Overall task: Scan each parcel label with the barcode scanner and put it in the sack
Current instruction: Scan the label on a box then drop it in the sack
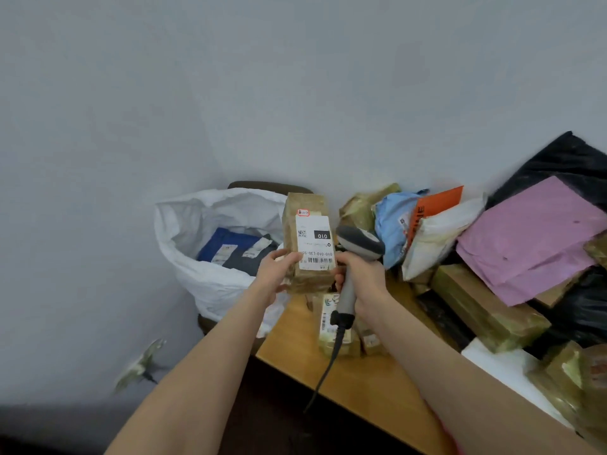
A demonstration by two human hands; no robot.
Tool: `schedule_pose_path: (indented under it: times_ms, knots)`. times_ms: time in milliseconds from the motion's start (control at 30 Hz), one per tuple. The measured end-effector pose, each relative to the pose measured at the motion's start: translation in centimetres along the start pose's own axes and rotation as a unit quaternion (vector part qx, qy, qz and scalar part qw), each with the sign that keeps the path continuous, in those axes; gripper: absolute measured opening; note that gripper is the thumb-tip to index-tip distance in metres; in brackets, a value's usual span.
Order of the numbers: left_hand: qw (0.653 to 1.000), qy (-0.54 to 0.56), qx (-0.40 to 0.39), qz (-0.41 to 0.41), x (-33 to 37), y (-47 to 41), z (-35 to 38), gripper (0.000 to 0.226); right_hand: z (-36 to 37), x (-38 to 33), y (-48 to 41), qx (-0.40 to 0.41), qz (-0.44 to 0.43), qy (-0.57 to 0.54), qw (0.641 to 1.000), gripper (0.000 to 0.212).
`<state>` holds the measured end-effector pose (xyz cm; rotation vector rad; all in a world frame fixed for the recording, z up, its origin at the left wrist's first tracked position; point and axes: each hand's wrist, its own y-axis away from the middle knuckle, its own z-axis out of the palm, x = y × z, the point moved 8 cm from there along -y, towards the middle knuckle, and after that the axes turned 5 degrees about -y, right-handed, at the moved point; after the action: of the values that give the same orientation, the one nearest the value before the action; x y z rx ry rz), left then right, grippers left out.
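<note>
Currently the left hand is gripping a brown parcel upright, label facing the camera. Just beside it, the right hand is clasping the barcode scanner. Beyond the left hand, the sack is standing open. Risk: the scanner head appears angled off the barcode, inviting a failed read.

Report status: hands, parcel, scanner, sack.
Left hand holds brown parcel upright, label facing camera. Right hand grips scanner, head beside the label. Sack open at left, parcels already inside; nothing seen blocking its mouth.
</note>
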<state>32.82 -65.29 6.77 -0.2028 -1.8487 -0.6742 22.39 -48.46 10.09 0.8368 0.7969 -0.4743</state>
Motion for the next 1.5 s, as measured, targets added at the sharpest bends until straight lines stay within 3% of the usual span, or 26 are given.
schedule_pose_path:
  times_ms: [400, 633, 800, 933, 1067, 1167, 1233, 1367, 1500]
  knots:
    - [0.993, -0.013, 0.072, -0.089, -1.9, -20.1, -20.6, 0.053, 22.3, 6.7, -13.6, -0.005, 0.043, 0.052, 0.998, 0.007]
    - [0.977, 0.007, 0.075, -0.200, -5.8, -29.1, -22.6, 0.074, 27.1, 9.0, -22.4, 0.015, 0.068, 0.087, 0.994, 0.009]
    - [0.968, 0.057, 0.140, -0.201, -7.4, -35.5, -22.9, 0.082, 27.8, 10.5, -29.3, 0.028, 0.082, 0.114, 0.990, 0.013]
    - [0.964, 0.075, 0.186, -0.176, -7.4, -40.5, -23.4, 0.068, 27.7, 11.4, -33.1, 0.032, 0.098, 0.121, 0.987, 0.011]
    - [0.978, 0.024, 0.136, -0.157, -8.6, -44.7, -22.3, 0.045, 27.7, 12.6, -35.9, 0.031, 0.111, 0.114, 0.987, 0.008]
    - [0.975, -0.019, 0.025, -0.219, -11.0, -46.1, -19.7, 0.046, 27.7, 13.9, -37.5, 0.046, 0.118, 0.120, 0.985, 0.010]
    - [0.972, -0.048, -0.005, -0.231, -11.8, -46.5, -18.8, 0.053, 27.6, 14.4, -38.0, 0.057, 0.124, 0.110, 0.984, 0.010]
    - [0.977, -0.070, 0.026, -0.198, -10.3, -46.5, -19.0, 0.045, 27.6, 14.6, -37.4, 0.069, 0.121, 0.104, 0.985, 0.013]
    - [0.967, -0.221, 0.024, -0.123, -6.2, -45.5, -19.2, 0.043, 28.1, 13.5, -34.8, 0.072, 0.108, 0.088, 0.988, 0.012]
